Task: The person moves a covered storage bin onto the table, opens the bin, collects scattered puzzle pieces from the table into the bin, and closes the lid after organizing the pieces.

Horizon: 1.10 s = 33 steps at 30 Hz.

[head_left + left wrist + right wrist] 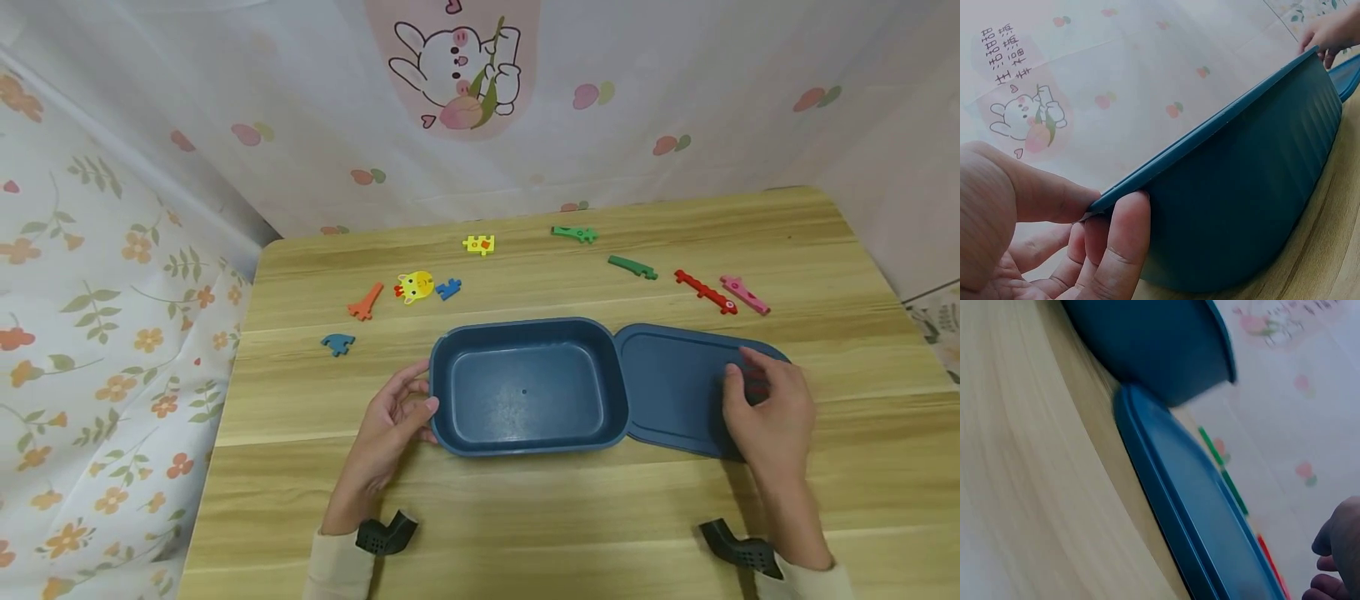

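Left hand [393,421] pinches the near-end rim of a deep blue rounded-rectangular plastic box [480,367], which sits between the hands on the wood-grain bench [525,517]. Right hand [776,408] is over a flat blue plastic lid [667,383], thumb and forefinger apart; can't tell whether it grips anything. Likely risks: box and lid edges meet, so shifting one could drag the other; pushing the lid forward could knock the long red jigsaw piece [707,292] and pink jigsaw piece [745,295] beyond the right hand; lifting the rim one-handed could tip the box.
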{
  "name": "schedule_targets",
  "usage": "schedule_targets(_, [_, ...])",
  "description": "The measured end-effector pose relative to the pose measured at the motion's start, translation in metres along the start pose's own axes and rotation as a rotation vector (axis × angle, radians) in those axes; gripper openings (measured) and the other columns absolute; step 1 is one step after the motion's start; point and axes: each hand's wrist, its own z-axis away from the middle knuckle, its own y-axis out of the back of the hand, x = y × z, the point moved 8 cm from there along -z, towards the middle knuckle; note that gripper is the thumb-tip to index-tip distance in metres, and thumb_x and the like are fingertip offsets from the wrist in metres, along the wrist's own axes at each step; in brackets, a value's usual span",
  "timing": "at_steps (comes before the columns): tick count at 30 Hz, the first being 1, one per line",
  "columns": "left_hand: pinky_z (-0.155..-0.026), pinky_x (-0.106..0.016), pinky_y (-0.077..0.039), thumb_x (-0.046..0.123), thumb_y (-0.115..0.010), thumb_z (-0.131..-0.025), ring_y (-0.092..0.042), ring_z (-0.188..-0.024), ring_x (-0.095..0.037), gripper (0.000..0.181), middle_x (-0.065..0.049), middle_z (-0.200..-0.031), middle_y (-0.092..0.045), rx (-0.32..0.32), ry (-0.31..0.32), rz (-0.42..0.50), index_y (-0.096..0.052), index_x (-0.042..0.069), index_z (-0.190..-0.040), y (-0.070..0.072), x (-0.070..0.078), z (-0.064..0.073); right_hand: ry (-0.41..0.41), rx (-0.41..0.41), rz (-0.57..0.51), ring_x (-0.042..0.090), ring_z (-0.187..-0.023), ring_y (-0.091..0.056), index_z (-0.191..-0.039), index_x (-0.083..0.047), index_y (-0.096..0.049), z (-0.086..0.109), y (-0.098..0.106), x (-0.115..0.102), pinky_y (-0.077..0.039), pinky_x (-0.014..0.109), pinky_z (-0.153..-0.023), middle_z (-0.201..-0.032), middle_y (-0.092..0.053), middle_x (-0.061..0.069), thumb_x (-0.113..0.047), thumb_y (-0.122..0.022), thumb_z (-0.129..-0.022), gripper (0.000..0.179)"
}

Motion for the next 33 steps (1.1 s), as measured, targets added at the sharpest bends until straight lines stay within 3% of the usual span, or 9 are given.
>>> schedule_targets(10, [-0.062,-0.024,-0.064,0.002,-0.063,-0.103,-0.068,-0.078,-0.007,0.060,-0.003,-0.116,-0.058,-0.001,0.007,0.005,-0.041,0.004,-0.158,0.000,0.000,0.000,0.053,-0.164,-0.107,-0.017,-0.093,-0.052,-0.131,-0.004,-0.073,0.007,-0.035,-0.043,-0.041,-0.004,-0.082,-0.117,-0.072,0.019,-0.007,-0.071,-0.098,0.033])
schedule_targets(16, [-0.061,-0.024,-0.064,0.000,-0.063,-0.103,-0.069,-0.076,-0.008,0.060,-0.005,-0.115,-0.058,-0.022,-0.016,0.018,-0.040,0.002,-0.158,-0.002,0.003,0.000,0.003,-0.332,-0.222,-0.008,-0.081,-0.062,-0.137,-0.009,-0.071,0.016,-0.057,-0.054,-0.052,0.004,-0.072,-0.105,-0.066,-0.014,-0.011,-0.067,-0.103,0.034])
schedule_targets(23, [-0.062,-0.025,-0.065,0.001,-0.063,-0.103,-0.069,-0.077,-0.008,0.060,-0.006,-0.116,-0.057,-0.025,-0.015,0.010,-0.040,0.003,-0.159,-0.001,0.003,0.001,-0.056,-0.506,-0.350,0.002,-0.077,-0.066,-0.143,-0.005,-0.065,0.028,-0.075,-0.062,-0.059,0.017,-0.066,-0.101,-0.068,-0.014,-0.016,-0.061,-0.108,0.037])
schedule_targets(27, [-0.062,-0.025,-0.065,0.000,-0.063,-0.103,-0.069,-0.077,-0.008,0.060,-0.007,-0.116,-0.057,-0.026,-0.019,0.009,-0.040,0.003,-0.159,-0.001,0.003,0.001,-0.085,-0.538,-0.389,0.004,-0.073,-0.063,-0.143,-0.004,-0.064,0.032,-0.081,-0.066,-0.056,0.019,-0.063,-0.097,-0.065,-0.020,-0.016,-0.060,-0.108,0.037])
schedule_targets(33, [-0.062,-0.025,-0.064,0.001,-0.063,-0.103,-0.068,-0.076,-0.009,0.060,-0.008,-0.116,-0.057,-0.024,-0.018,0.011,-0.041,0.004,-0.159,-0.001,0.002,0.000,-0.158,-0.566,-0.436,0.004,-0.073,-0.056,-0.144,0.001,-0.062,0.038,-0.089,-0.066,-0.051,0.019,-0.062,-0.099,-0.063,-0.018,-0.017,-0.063,-0.107,0.041])
